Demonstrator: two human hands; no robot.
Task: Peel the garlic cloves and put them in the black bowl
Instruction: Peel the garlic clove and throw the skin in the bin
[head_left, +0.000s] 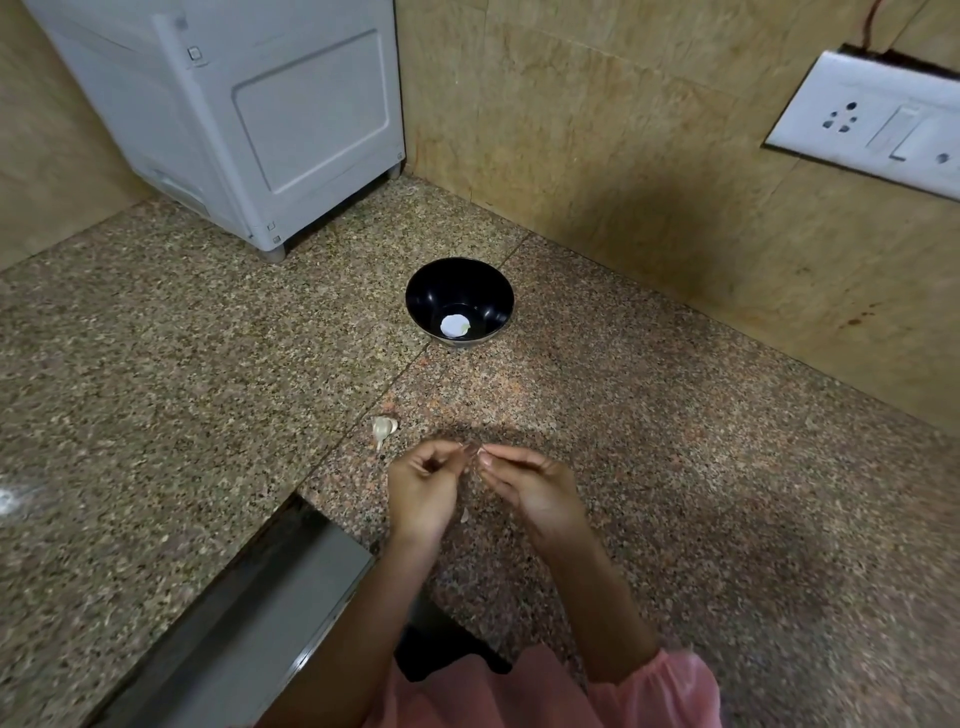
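Observation:
The black bowl (460, 301) stands on the speckled granite counter, with a pale peeled piece (455, 326) lying in its bottom. Nearer to me, an unpeeled bit of garlic (384, 428) lies on the counter just left of my hands. My left hand (423, 491) and my right hand (535, 488) meet fingertip to fingertip above the counter and pinch a small garlic clove (474, 451) between them; the clove is mostly hidden by the fingers. A scrap of skin (464, 515) lies below, between my wrists.
A white appliance (249, 119) stands at the back left corner. The tiled wall on the right carries a socket plate (872, 122). A metal sink edge (270, 597) runs along the lower left.

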